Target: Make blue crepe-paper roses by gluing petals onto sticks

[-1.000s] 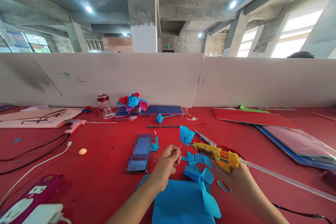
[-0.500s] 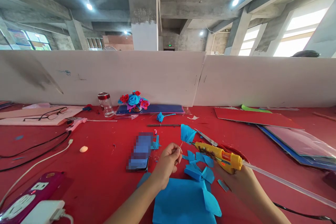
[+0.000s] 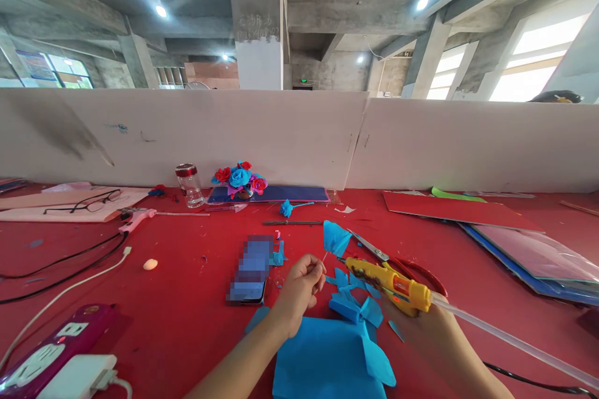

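Our left fingers [image 3: 314, 273] pinch a stem [image 3: 324, 257]; our right hand [image 3: 429, 327] grips the glue gun [image 3: 397, 287].
Beyond our left fingers, a pot [image 3: 246, 195] holds flowers [image 3: 239, 177], near a lidded jar [image 3: 191, 189].

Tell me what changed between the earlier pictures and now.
The yellow plastic glue gun in the right hand has dipped slightly, so more of the red-handled metal scissors shows behind it. Nothing was taken or released: the left hand still pinches the thin pale stem below the blue paper petal. The rectangular phone and flat blue paper sheet stayed put.
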`<state>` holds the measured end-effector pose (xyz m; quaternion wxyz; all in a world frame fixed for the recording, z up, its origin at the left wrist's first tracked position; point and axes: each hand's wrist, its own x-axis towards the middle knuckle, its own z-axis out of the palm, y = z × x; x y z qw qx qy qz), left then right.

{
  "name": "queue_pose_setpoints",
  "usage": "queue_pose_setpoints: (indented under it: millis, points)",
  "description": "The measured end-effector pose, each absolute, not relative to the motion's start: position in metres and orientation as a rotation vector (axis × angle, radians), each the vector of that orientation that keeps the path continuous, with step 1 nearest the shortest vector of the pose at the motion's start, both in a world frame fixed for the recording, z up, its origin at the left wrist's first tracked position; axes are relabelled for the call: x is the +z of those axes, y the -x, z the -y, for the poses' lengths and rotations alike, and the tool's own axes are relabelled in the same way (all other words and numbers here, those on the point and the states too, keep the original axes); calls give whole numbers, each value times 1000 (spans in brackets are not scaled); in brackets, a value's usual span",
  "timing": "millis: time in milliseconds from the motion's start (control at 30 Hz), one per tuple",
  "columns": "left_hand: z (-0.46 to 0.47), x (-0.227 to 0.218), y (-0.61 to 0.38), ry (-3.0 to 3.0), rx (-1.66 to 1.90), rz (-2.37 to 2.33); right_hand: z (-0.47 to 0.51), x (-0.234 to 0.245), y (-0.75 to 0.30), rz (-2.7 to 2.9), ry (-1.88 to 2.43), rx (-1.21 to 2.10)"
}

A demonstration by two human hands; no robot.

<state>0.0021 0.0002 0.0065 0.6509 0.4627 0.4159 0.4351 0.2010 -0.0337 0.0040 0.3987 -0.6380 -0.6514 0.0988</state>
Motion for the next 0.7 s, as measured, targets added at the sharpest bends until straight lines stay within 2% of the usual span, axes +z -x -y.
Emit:
queue_pose_setpoints:
  millis: [233, 500, 700]
  points:
    - [1, 8, -1, -1051, 986, -949, 36, 5, -206, 1555, 1657, 419]
    - [1, 6, -1, -1068, 993, -948, 38, 16, -207, 1535, 1591, 388]
    - [1, 10, 1, -963, 998, -894, 40, 13, -211, 1436, 1603, 569]
